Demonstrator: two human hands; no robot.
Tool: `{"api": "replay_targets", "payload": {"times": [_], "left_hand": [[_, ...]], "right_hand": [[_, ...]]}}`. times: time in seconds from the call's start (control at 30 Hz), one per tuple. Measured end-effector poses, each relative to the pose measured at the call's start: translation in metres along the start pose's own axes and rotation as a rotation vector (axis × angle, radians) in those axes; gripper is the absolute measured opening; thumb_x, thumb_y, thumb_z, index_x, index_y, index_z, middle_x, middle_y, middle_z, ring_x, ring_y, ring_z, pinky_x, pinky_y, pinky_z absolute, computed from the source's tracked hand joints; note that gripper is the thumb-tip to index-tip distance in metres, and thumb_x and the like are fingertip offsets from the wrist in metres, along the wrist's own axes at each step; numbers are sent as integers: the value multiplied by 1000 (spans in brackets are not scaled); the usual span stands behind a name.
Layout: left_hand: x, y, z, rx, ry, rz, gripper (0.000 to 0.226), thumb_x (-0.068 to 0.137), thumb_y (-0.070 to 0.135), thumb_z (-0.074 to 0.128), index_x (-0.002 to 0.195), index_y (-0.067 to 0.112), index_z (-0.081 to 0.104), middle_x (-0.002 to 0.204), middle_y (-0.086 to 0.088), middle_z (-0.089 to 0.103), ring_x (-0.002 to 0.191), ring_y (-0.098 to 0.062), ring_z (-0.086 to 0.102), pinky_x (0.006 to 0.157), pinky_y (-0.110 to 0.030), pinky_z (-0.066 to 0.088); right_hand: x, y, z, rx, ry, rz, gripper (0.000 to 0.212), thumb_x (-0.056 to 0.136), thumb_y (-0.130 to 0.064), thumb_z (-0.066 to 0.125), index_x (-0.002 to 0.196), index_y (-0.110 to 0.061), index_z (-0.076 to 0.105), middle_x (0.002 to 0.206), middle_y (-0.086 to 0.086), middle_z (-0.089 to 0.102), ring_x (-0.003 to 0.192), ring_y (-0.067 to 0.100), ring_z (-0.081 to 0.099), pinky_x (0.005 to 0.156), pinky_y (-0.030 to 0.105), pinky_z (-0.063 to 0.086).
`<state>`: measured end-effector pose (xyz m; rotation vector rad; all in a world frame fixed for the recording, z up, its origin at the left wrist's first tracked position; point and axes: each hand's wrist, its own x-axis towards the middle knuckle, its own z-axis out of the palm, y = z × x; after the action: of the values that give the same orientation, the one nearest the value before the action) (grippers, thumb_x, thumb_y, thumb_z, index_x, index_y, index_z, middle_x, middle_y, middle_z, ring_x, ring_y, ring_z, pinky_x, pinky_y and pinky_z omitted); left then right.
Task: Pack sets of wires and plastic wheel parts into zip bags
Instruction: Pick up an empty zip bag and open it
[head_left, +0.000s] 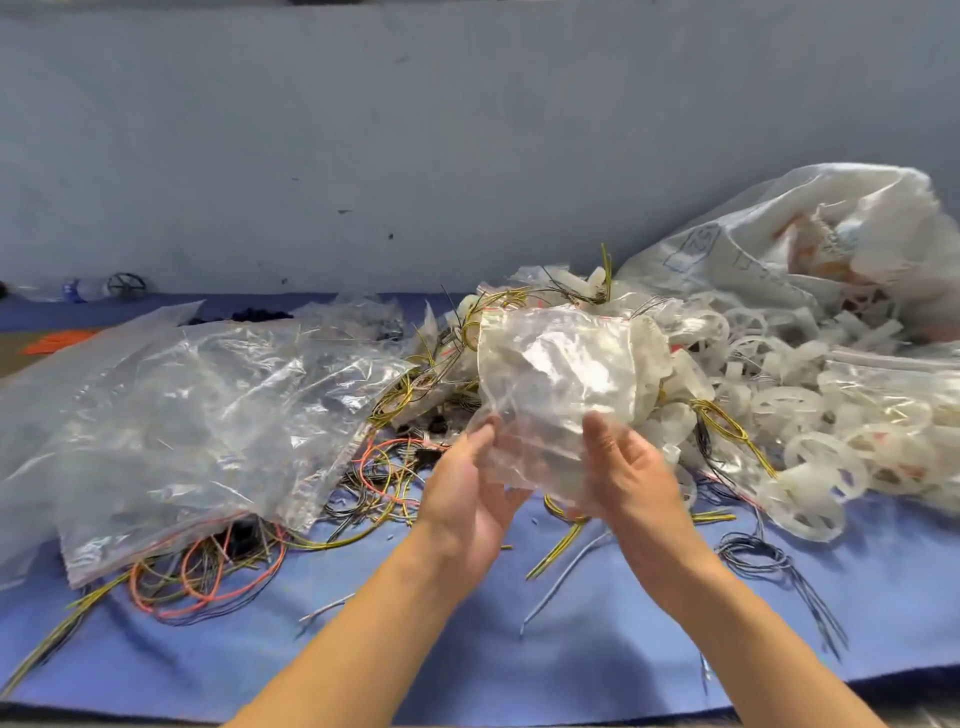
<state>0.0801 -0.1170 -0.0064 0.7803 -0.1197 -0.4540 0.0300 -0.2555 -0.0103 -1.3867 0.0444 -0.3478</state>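
Both hands hold a clear zip bag above the blue cloth.

At centre frame the left hand (467, 491) and right hand (631, 480), fingers loosely curled, pinch the lower edge of the zip bag (558, 384), which rises above them. Wires (208, 569) lie loose at lower left under a big bag (171, 415); white wheels (821, 467) pile at right; a sack (810, 239) sits at upper right.

Work surface: table covered in blue cloth (597, 649). On it: heap of large clear zip bags (171, 415) at left, over loose orange, yellow and black wires (208, 571); pile of white plastic wheel parts (810, 457) at right; big white sack (810, 244) behind them; stray wire bundles (769, 558) at front right.
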Motion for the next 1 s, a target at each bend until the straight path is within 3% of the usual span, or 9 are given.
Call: {"api": "replay_targets", "payload": {"times": [0.07,0.17,0.3,0.47,0.53,0.63,0.77,0.83,1.0], "left_hand": [[6,5,-8,156,0,14,21,99,13,44,113,15,60,99,-3,69,86,-17,67,77,-34,55],[5,20,-18,239,-137,-104,19,86,18,60,106,18,61,104,-5,70,89,-21,66,88,-41,53],[-8,18,-20,385,-223,-261,31,81,37,72,108,22,71,102,-6,70,88,-21,68,75,-35,57],[-20,-6,-29,609,-83,-199,38,84,6,72,119,11,57,77,-1,68,71,-18,67,65,-28,56],[-20,6,-41,637,3,-141,32,90,0,63,120,7,57,74,-2,65,68,-18,66,63,-27,56],[-21,24,-56,534,112,-129,30,90,1,60,120,2,58,76,-7,64,70,-21,67,61,-28,57],[-27,8,-43,537,73,-249,30,88,28,66,110,8,63,103,-17,65,79,-26,72,64,-31,58],[-28,-9,-33,657,11,-291,27,90,32,64,108,12,62,110,-17,62,77,-22,72,64,-30,58],[-26,-20,-17,718,11,-177,26,96,27,59,105,2,59,95,-13,66,63,-18,66,54,-28,55]], "right_hand": [[3,-4,-9,-70,108,-110,50,87,-52,59,98,-3,63,71,6,68,50,14,56,42,23,43],[7,-5,-23,-206,189,-176,46,89,-59,51,88,-15,64,62,-4,59,49,9,49,46,24,39],[7,4,-30,-371,124,-186,45,98,-57,40,86,-21,65,59,-4,51,56,19,45,57,37,39],[3,-4,-37,-491,191,-315,33,96,-50,51,81,-25,66,58,-12,55,54,1,44,51,19,36],[4,-10,-51,-463,279,-324,29,97,-43,55,81,-22,67,54,-17,53,49,0,45,50,13,34],[4,-13,-64,-392,266,-265,25,93,-40,60,86,-17,68,52,-13,44,46,5,36,53,29,36],[-3,-9,-51,-343,150,-217,16,96,-27,58,88,-17,67,55,-17,55,47,-2,46,45,13,39],[-6,-9,-44,-258,125,-202,18,97,-26,57,86,-15,66,58,-13,57,46,-1,47,39,16,38],[-9,-8,-37,-147,94,-172,19,96,-30,58,83,-21,68,67,-9,61,57,3,54,46,19,47]]}}
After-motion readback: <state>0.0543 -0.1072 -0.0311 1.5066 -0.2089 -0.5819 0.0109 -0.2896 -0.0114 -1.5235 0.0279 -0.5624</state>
